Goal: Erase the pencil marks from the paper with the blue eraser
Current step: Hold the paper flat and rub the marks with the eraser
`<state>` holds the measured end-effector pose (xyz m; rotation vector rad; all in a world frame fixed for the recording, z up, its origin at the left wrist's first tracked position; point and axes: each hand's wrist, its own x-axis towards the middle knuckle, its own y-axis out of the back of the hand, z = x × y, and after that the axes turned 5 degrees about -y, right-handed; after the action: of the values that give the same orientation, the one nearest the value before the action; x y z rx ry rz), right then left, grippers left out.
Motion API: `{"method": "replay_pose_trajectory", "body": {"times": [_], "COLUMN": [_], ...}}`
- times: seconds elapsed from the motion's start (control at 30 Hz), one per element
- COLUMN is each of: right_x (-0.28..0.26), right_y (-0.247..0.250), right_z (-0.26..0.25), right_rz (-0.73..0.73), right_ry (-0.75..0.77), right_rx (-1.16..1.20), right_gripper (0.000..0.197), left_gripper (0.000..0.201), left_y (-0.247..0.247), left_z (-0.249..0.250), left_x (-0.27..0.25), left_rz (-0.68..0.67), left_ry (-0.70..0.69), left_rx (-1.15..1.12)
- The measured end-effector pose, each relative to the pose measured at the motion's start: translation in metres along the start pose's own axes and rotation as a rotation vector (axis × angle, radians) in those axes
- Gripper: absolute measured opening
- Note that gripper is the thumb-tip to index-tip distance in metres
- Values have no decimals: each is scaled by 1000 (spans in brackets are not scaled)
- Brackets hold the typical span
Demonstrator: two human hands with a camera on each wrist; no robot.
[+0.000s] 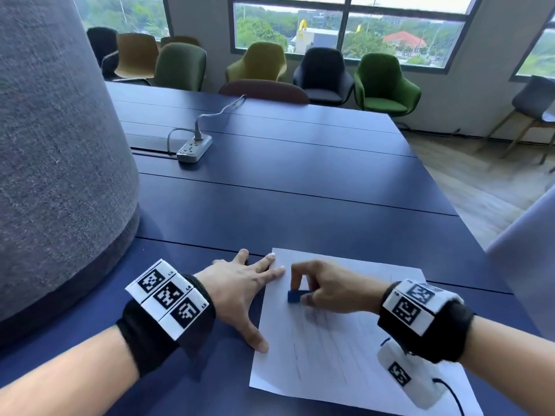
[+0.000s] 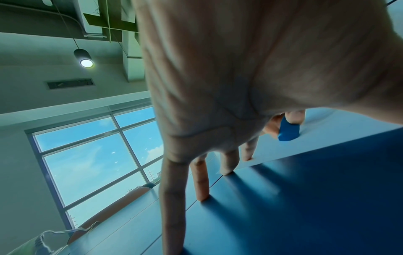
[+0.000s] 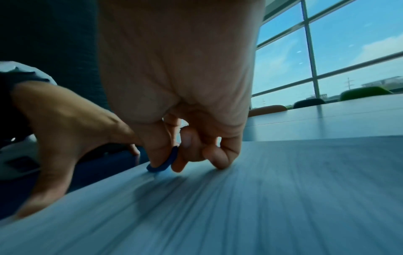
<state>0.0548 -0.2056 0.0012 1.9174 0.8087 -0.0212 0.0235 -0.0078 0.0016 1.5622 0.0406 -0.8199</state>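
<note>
Blue block eraser pinched by right hand, on smooth white paper

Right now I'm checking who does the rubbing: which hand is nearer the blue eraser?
Right. The right hand pinches the blue eraser on the paper; the left hand lies flat beside it, at the paper's left edge.

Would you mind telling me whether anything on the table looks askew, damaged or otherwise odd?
Only mildly: the paper lies askew to the table seams. It looks flat and untorn, steadied by the left hand while the right hand rubs with the blue eraser.
</note>
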Motion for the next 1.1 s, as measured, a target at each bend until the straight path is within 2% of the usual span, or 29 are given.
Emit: {"method": "replay_pose_trajectory", "body": {"times": [0.1,0.17,0.27,0.33,0.47,0.5,0.63,0.67,0.8,0.83,0.93,0.97,1.1], "right_x": [8,8,-8,-14,-6,-9,-34,-34,-27,-30,-43,-42,-31], "right_y": [6,3,-10,-9,-3,-5,-22,-22,-20,-23,-30,-30,-26], "right_z": [1,3,0,-4,-5,-5,-11,-12,-12,-12,-15,-17,-15], "right_rz": [122,168,42,-31,116,112,-149,-145,60,41,-156,-164,19], "right_ry": [-55,-40,84,104,7,13,138,143,119,140,207,201,136], "right_rx": [-7,-1,-6,-24,-20,-6,-16,-34,-34,-17,4,-6,10], "right_gripper": [14,11,13,14,18,17,21,22,21,20,23,24,21], "left_gripper": [131,131,130,127,127,127,129,130,132,132,136,136,139], "left_y": [0,0,1,2,0,0,-1,-1,0,0,1,0,0], "left_z": [1,1,3,2,1,1,1,1,3,3,5,4,5], "left_x": [1,2,2,2,2,3,4,4,3,3,2,2,3], "left_rz": [5,4,-15,-26,-32,-30,-33,-35,-47,-49,-62,-66,-76], "left_ry": [-5,-2,2,-4,5,6,13,15,19,21,32,36,39], "left_rx": [15,24,35,45,52,48,23,21,22,25,23,23,23]}}
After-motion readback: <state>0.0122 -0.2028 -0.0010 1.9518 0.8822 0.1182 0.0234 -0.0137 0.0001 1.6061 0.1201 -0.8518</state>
